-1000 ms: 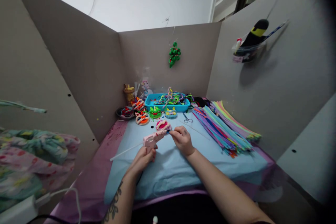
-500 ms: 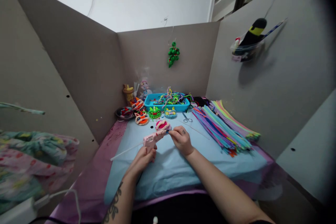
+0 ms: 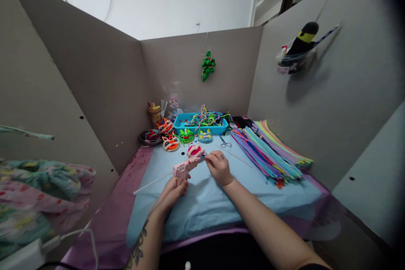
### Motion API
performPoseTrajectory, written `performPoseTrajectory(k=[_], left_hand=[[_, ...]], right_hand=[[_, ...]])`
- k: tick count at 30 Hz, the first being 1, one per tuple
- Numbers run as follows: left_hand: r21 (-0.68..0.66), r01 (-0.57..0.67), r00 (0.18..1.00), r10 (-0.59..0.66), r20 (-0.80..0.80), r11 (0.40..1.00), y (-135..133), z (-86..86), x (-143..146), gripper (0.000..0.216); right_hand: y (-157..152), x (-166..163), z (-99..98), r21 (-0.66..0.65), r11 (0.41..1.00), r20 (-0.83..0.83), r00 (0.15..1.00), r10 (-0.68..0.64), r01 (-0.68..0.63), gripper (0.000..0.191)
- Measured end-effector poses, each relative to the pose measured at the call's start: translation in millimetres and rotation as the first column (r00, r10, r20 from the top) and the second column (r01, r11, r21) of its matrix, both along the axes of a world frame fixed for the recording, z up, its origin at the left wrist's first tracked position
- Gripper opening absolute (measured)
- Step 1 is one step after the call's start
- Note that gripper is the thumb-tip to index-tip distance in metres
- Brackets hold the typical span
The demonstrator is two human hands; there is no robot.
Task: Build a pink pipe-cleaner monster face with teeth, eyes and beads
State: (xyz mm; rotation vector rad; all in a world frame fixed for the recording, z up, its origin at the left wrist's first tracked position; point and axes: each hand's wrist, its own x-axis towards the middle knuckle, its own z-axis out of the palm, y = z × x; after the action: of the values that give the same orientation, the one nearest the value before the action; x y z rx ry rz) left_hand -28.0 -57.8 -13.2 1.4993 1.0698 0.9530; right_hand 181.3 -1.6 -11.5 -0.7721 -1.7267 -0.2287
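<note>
My left hand [image 3: 175, 188] is closed around the handle of a pink glue gun [image 3: 183, 169], whose white glue stick [image 3: 152, 184] juts out behind. Close to the gun's nozzle, my right hand [image 3: 219, 167] pinches a small dark-blue round piece [image 3: 203, 157] between thumb and finger. Just beyond the nozzle lies a pink and cream pipe-cleaner figure [image 3: 195, 151]. Behind it sit an orange figure [image 3: 171, 143], a green figure [image 3: 186, 136] and a light-blue figure [image 3: 205, 136].
A blue tray [image 3: 181, 125] of pipe-cleaner scraps stands at the back, with scissors [image 3: 225, 142] before it. Bundles of pipe cleaners [image 3: 265, 152] lie on the right. A dark bowl [image 3: 150, 136] is at the left. Grey panels [image 3: 202, 93] enclose the table.
My right hand has drawn back very slightly from the nozzle, so the small blue piece shows more clearly. My left hand keeps the glue gun in place.
</note>
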Motion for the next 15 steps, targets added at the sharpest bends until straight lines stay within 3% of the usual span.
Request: performPoseTrajectory(k=[5,10,12,13,15], left_hand=[[0.046,0.004,1.000,-0.002,-0.027,0.999,-0.1,-3.8,0.0,0.045],[0.129,-0.033,0.997,0.043,-0.069,0.991,1.0,0.0,-7.4,0.043],[0.267,-0.140,0.975,0.179,-0.129,0.953,5.5,3.8,-19.0,0.042],[0.364,-0.219,0.937,0.300,-0.181,0.905,8.6,5.9,-26.8,0.042],[0.523,-0.382,0.745,0.589,-0.315,0.762,15.3,10.0,-44.9,0.041]], right_hand=[[-0.3,-1.4,0.4,-0.015,1.000,-0.041,0.999,0.002,-0.002,0.014],[3.9,0.1,8.1,-0.114,0.992,-0.249,0.968,0.018,-0.048,0.009],[11.0,1.2,12.9,-0.241,0.964,-0.313,0.949,0.033,-0.113,0.007],[15.9,1.2,15.3,-0.320,0.934,-0.335,0.941,0.046,-0.159,0.006],[28.0,-0.5,19.3,-0.456,0.857,-0.367,0.928,0.066,-0.241,0.005]])
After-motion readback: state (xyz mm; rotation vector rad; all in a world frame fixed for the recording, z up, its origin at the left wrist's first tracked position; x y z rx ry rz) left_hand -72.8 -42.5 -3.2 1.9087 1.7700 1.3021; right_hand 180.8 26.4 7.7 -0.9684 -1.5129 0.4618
